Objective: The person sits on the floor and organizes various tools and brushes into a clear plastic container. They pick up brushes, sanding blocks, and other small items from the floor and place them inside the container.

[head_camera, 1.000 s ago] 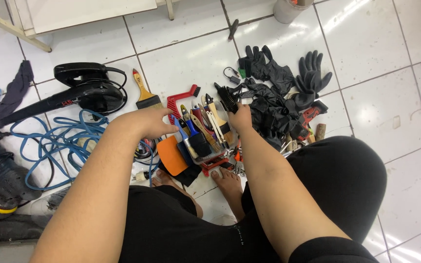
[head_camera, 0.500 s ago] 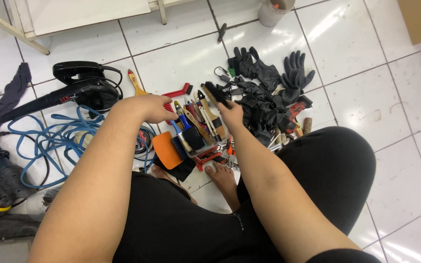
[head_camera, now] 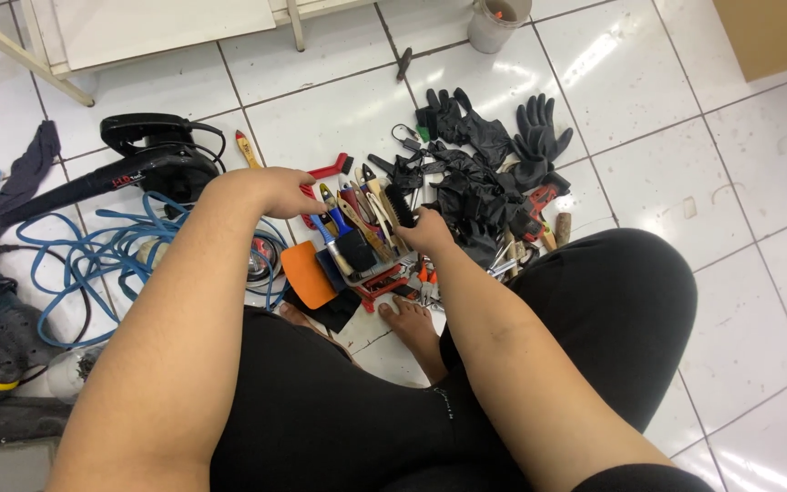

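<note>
Bright, even indoor light fills the frame. Soft glare patches shine on the white floor tiles [head_camera: 758,182] at upper right. Focus is sharp, shadows faint.

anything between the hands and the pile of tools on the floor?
Nothing visible. The right hand is already on the tool pile, at a black brush. The left hand hovers at the pile's left edge beside a red tool; whether it touches anything cannot be told. The black gloves lie beyond, not in the way.
</note>
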